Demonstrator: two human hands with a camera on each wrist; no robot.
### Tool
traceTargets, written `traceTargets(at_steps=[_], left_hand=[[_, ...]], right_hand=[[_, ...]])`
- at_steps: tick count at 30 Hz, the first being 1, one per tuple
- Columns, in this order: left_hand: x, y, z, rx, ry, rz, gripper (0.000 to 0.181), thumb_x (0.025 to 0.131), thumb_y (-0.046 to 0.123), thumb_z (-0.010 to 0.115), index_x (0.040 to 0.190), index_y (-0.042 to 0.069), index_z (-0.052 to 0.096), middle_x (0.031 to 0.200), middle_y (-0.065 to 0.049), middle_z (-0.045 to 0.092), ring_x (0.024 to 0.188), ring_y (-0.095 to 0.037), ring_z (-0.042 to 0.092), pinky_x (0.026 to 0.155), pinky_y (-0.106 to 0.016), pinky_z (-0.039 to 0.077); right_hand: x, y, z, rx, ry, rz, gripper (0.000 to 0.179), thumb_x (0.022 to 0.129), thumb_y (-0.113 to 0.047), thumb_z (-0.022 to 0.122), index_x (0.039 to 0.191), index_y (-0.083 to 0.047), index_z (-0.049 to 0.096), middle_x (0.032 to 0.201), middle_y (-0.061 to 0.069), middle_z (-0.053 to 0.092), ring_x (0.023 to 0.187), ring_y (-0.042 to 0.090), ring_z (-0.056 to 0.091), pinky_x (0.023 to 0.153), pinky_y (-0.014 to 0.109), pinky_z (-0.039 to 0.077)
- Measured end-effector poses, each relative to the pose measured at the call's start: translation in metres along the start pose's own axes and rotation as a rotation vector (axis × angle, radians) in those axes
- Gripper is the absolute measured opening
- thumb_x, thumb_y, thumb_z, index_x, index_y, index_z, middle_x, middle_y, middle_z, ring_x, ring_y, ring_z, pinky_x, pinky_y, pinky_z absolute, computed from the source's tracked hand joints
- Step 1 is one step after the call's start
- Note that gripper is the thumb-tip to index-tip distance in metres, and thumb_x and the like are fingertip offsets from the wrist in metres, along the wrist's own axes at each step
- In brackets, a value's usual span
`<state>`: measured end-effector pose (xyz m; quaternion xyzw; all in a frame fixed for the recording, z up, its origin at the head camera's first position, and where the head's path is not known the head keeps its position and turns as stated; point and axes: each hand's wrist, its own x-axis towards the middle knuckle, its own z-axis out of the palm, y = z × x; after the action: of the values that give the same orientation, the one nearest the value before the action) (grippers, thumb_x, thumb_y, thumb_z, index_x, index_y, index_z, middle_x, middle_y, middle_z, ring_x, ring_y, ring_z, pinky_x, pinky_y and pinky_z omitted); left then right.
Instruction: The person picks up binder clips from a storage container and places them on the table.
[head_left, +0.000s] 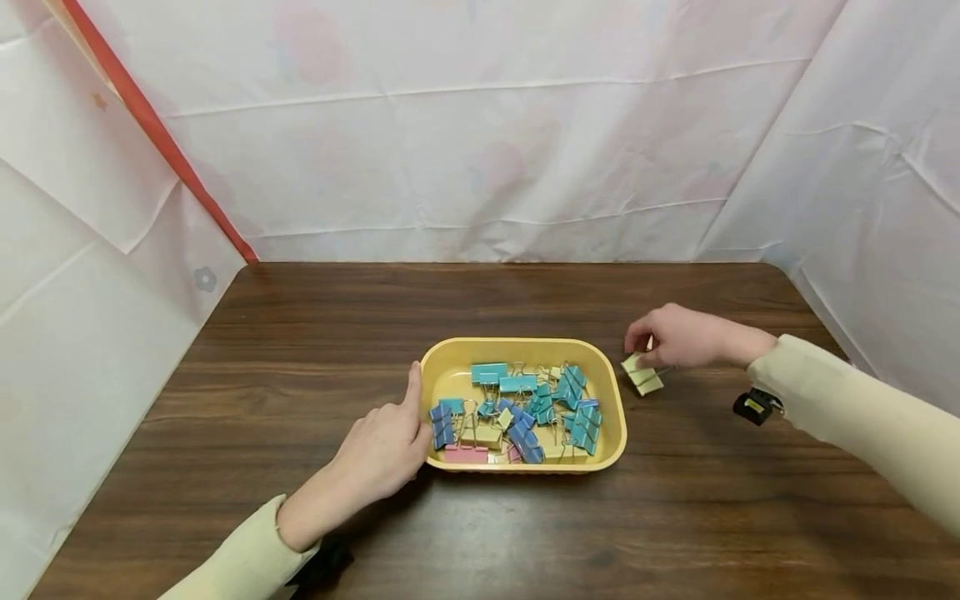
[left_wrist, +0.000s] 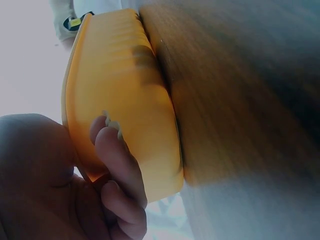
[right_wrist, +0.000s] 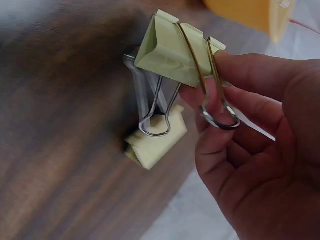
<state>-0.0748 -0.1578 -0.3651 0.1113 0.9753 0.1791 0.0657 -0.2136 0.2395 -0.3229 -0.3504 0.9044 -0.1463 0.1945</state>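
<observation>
A yellow plastic tray [head_left: 525, 468] full of binder clips stands on the table. My left hand [head_left: 382, 450] grips its left end, the index finger stretched along the rim. In the left wrist view, curled fingers [left_wrist: 120, 165] rest against the tray's outer wall [left_wrist: 120, 75]. To the right of the tray, my right hand [head_left: 682, 337] pinches a pale yellow binder clip [right_wrist: 172, 55] between thumb and fingers. Close below it, a second pale yellow binder clip [right_wrist: 157, 142] lies on the table. The two clips overlap in the head view.
Inside the tray lie teal clips [head_left: 517, 383], blue clips [head_left: 527, 442], a pink clip [head_left: 467, 455] and yellow ones, jumbled together. The dark wooden table [head_left: 315, 333] reaches back to a white patterned curtain [head_left: 450, 150], with more sheeting at both sides.
</observation>
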Motion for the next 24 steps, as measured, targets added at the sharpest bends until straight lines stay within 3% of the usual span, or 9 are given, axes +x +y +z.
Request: traceTargets(at_steps=[5,13,19,24], left_hand=[[0.001,0.000,0.000,0.000,-0.003,0.001,0.079,0.094,0.018,0.051,0.156,-0.006,0.009,0.053,0.002,0.045,0.049,-0.015,0.045,0.047,-0.036,0.039],[0.002,-0.001,0.001,0.013,0.011,0.014,0.078,0.093,0.019,0.051,0.155,-0.009,0.011,0.054,0.001,0.046,0.050,-0.016,0.046,0.048,-0.037,0.041],[0.005,-0.001,0.001,0.014,0.012,0.020,0.079,0.093,0.020,0.051,0.155,-0.008,0.011,0.054,0.001,0.045,0.050,-0.016,0.046,0.048,-0.036,0.040],[0.005,-0.003,0.000,0.013,0.004,0.013,0.078,0.094,0.019,0.051,0.155,-0.008,0.011,0.054,0.001,0.045,0.049,-0.016,0.044,0.047,-0.036,0.038]], right_hand=[[0.002,0.006,0.012,-0.023,-0.060,0.001,0.009,0.086,-0.007,0.070,0.092,-0.013,0.074,0.082,-0.009,0.065,0.076,0.007,0.059,0.067,0.031,0.049],[0.004,0.006,0.014,-0.071,-0.104,0.035,0.011,0.091,-0.009,0.066,0.095,-0.014,0.075,0.084,-0.008,0.066,0.076,0.007,0.058,0.068,0.032,0.050],[0.005,-0.001,0.003,-0.175,-0.025,0.039,0.008,0.092,-0.017,0.067,0.095,-0.016,0.075,0.082,-0.009,0.064,0.072,0.007,0.056,0.069,0.035,0.049],[0.019,-0.026,-0.012,-0.172,0.077,-0.021,0.011,0.095,-0.017,0.064,0.098,-0.015,0.074,0.084,-0.009,0.065,0.070,0.006,0.058,0.070,0.035,0.051]])
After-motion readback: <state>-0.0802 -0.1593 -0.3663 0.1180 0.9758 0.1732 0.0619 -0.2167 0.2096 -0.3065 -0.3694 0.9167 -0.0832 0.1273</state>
